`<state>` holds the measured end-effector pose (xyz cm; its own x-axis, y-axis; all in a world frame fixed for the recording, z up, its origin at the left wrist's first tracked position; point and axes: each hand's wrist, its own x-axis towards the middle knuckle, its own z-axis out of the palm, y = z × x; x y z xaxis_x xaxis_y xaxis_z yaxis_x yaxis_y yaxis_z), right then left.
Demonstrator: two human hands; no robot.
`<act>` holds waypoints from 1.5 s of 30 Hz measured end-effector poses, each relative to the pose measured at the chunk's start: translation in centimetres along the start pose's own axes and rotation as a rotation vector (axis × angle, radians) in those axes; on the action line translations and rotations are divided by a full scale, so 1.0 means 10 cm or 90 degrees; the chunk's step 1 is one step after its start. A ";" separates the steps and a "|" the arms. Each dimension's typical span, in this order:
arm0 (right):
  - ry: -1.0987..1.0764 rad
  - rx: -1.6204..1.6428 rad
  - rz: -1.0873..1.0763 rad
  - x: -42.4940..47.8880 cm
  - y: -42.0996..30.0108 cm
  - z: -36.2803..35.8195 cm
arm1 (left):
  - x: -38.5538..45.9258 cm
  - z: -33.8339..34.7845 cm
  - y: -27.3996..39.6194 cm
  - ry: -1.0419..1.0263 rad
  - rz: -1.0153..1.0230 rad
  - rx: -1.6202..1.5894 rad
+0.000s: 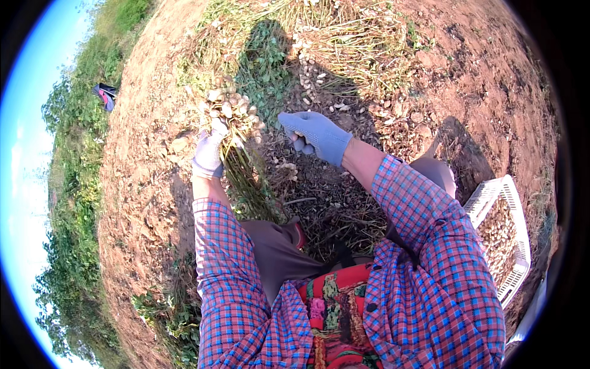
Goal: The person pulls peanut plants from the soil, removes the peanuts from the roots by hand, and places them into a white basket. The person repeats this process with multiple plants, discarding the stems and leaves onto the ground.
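My left hand (210, 150), in a pale knitted glove, grips a bunch of peanut plants (249, 177). Their stems hang down toward my knee, and a cluster of peanut pods (233, 108) sits at the top, just above my fingers. My right hand (313, 134), in a grey-blue dotted glove, is to the right of the cluster, apart from it, with its fingers curled. Whether something small lies between those fingers cannot be told. Loose peanuts (309, 78) lie on the soil beyond my right hand.
A white plastic basket (516, 217) holding many peanuts stands at my right. Pulled peanut plants (368, 46) lie in a heap ahead. More green plants (177, 323) lie at lower left. A dark and pink bag or cloth (106, 96) rests by the bushes at far left.
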<state>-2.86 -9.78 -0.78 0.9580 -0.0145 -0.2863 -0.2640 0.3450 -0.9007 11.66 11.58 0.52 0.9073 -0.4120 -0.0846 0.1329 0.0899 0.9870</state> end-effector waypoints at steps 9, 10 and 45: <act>0.016 0.295 0.117 0.23 0.27 0.09 | -0.18 0.13 -0.05 -0.107 0.026 0.090; 0.044 0.265 0.148 0.20 0.22 0.14 | -0.26 0.21 0.02 -0.121 0.018 0.091; -0.009 0.276 -0.199 0.50 0.09 -0.32 | -0.39 0.71 -0.06 -0.324 -0.109 0.088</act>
<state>1.28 -12.56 -4.10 0.9857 -0.1675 -0.0192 0.1019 0.6828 -0.7234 5.24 6.67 1.28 0.5648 -0.8000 -0.2027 0.1773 -0.1222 0.9765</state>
